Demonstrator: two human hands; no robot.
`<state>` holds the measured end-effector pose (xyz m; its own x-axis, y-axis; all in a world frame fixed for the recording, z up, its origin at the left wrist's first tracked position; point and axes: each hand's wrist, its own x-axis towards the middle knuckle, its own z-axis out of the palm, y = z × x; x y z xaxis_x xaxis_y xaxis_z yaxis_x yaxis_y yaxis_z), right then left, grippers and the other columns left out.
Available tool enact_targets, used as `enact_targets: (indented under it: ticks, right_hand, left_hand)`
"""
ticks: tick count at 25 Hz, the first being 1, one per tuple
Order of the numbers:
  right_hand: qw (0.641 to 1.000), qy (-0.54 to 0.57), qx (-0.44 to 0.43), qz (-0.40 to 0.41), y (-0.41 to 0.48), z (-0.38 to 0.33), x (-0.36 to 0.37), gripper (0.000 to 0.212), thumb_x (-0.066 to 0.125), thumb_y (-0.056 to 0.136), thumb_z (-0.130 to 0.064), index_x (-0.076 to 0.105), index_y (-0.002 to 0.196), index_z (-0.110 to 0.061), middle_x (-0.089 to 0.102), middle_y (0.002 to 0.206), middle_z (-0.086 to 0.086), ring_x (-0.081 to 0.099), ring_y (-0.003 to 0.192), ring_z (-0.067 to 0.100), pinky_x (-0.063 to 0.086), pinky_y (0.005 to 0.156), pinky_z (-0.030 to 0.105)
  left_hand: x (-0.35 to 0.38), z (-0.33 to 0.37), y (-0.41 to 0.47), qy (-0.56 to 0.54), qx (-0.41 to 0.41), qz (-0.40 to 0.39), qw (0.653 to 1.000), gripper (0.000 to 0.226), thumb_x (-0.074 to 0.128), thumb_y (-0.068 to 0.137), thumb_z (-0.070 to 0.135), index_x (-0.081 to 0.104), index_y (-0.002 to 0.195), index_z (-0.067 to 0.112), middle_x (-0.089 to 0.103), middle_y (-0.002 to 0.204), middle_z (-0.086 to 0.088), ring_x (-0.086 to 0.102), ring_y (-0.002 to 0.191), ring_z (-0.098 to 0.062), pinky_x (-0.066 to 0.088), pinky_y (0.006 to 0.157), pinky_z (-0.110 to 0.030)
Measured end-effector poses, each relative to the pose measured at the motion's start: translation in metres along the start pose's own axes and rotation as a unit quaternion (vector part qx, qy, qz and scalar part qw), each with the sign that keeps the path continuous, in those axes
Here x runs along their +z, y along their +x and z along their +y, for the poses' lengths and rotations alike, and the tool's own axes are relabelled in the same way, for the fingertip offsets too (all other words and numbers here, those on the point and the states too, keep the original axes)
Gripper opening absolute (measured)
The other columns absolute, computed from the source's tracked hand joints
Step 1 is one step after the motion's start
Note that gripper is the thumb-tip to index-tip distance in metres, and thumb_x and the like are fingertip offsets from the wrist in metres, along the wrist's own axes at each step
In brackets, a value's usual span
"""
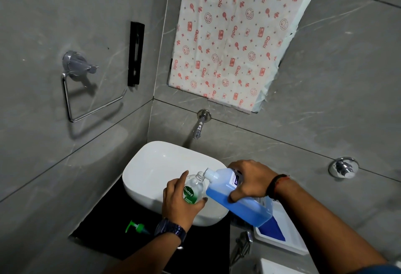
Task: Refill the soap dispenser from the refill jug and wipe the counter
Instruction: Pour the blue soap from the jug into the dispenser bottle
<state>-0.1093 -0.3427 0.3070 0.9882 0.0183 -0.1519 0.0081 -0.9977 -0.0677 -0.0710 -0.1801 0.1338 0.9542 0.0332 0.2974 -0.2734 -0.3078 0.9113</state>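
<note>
Left hand: "Dettol" dispenser | right hand: blue jug

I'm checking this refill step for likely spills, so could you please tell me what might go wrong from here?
1. The dispenser bottle has a narrow neck, and the tilted refill jug has a wider spout, so blue soap may overshoot, though it would likely land in the basin.
2. The left hand holds the bottle in the air, unsupported; it could wobble.
3. The green pump lies on the black counter and may drip.
</note>
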Motion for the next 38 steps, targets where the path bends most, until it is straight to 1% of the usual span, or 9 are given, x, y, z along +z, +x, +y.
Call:
enact_targets:
  ticks: [3, 8, 11, 17, 19, 26, 33, 38]
  right_hand:
    - [1.000, -0.011, 0.000, -0.006, -0.001, 0.000, -0.002, 0.062, 0.070, 0.043, -0.067, 0.061, 0.092, -0.030, 0.065, 0.089, -0.010, 0.059, 0.078, 0.011, 0.055, 0.070, 0.034]
    - [1.000, -0.021, 0.002, -0.012, -0.002, 0.001, -0.005, 0.066, 0.068, 0.041, -0.069, 0.061, 0.094, -0.030, 0.065, 0.090, -0.010, 0.059, 0.079, 0.011, 0.055, 0.071, 0.034]
    - [1.000, -0.025, 0.004, -0.016, -0.003, 0.001, -0.007, 0.067, 0.069, 0.041, -0.069, 0.061, 0.095, -0.030, 0.065, 0.091, -0.009, 0.059, 0.079, 0.011, 0.056, 0.072, 0.036]
    - [0.999, -0.030, 0.003, -0.030, -0.003, 0.000, -0.007, 0.067, 0.068, 0.043, -0.070, 0.061, 0.097, -0.031, 0.065, 0.091, -0.010, 0.058, 0.080, 0.010, 0.055, 0.071, 0.032]
    - [0.999, -0.029, 0.007, -0.032, -0.003, -0.001, -0.007, 0.068, 0.068, 0.043, -0.070, 0.061, 0.098, -0.031, 0.065, 0.091, -0.010, 0.059, 0.080, 0.010, 0.055, 0.072, 0.033]
    - [0.999, -0.030, 0.008, -0.035, -0.006, -0.002, -0.010, 0.066, 0.070, 0.045, -0.067, 0.062, 0.098, -0.028, 0.067, 0.092, -0.007, 0.061, 0.082, 0.013, 0.056, 0.075, 0.038]
    - [0.999, -0.029, 0.006, -0.039, -0.010, -0.004, -0.014, 0.065, 0.071, 0.047, -0.065, 0.061, 0.099, -0.028, 0.066, 0.092, -0.007, 0.060, 0.082, 0.013, 0.056, 0.075, 0.037]
    - [0.999, -0.037, 0.006, -0.037, -0.010, -0.003, -0.016, 0.062, 0.071, 0.046, -0.064, 0.061, 0.095, -0.028, 0.066, 0.090, -0.007, 0.060, 0.081, 0.014, 0.056, 0.073, 0.036]
  left_hand:
    - [0.000, 0.000, -0.002, 0.000, -0.001, -0.004, 1.000, 0.092, 0.090, 0.045, 0.031, 0.051, 0.127, 0.029, 0.053, 0.113, -0.004, 0.053, 0.105, -0.026, 0.052, 0.084, -0.043]
    - [0.001, -0.001, -0.003, 0.008, 0.003, -0.010, 1.000, 0.093, 0.089, 0.044, 0.035, 0.050, 0.128, 0.032, 0.053, 0.114, -0.003, 0.051, 0.106, -0.023, 0.052, 0.083, -0.039]
    - [0.002, -0.001, -0.004, 0.006, 0.005, -0.008, 1.000, 0.092, 0.089, 0.044, 0.036, 0.050, 0.127, 0.032, 0.053, 0.113, -0.002, 0.051, 0.104, -0.024, 0.052, 0.082, -0.039]
    - [0.000, -0.002, -0.005, 0.012, 0.003, -0.010, 1.000, 0.091, 0.089, 0.044, 0.035, 0.050, 0.127, 0.032, 0.053, 0.113, -0.001, 0.051, 0.103, -0.024, 0.051, 0.082, -0.036]
    - [0.000, -0.002, -0.005, 0.014, 0.005, -0.009, 1.000, 0.091, 0.089, 0.044, 0.035, 0.051, 0.127, 0.032, 0.053, 0.113, -0.001, 0.051, 0.103, -0.024, 0.050, 0.082, -0.036]
    - [0.000, -0.002, -0.005, 0.019, 0.003, -0.016, 1.000, 0.092, 0.088, 0.045, 0.037, 0.049, 0.128, 0.035, 0.052, 0.113, 0.001, 0.050, 0.104, -0.021, 0.048, 0.082, -0.032]
    - [0.002, -0.001, -0.006, 0.015, 0.007, -0.013, 1.000, 0.093, 0.088, 0.044, 0.037, 0.049, 0.128, 0.035, 0.052, 0.112, 0.000, 0.051, 0.103, -0.022, 0.047, 0.082, -0.030]
    - [0.003, 0.000, -0.006, 0.016, 0.006, -0.016, 1.000, 0.093, 0.088, 0.044, 0.037, 0.049, 0.128, 0.035, 0.052, 0.112, 0.001, 0.050, 0.104, -0.021, 0.048, 0.081, -0.030]
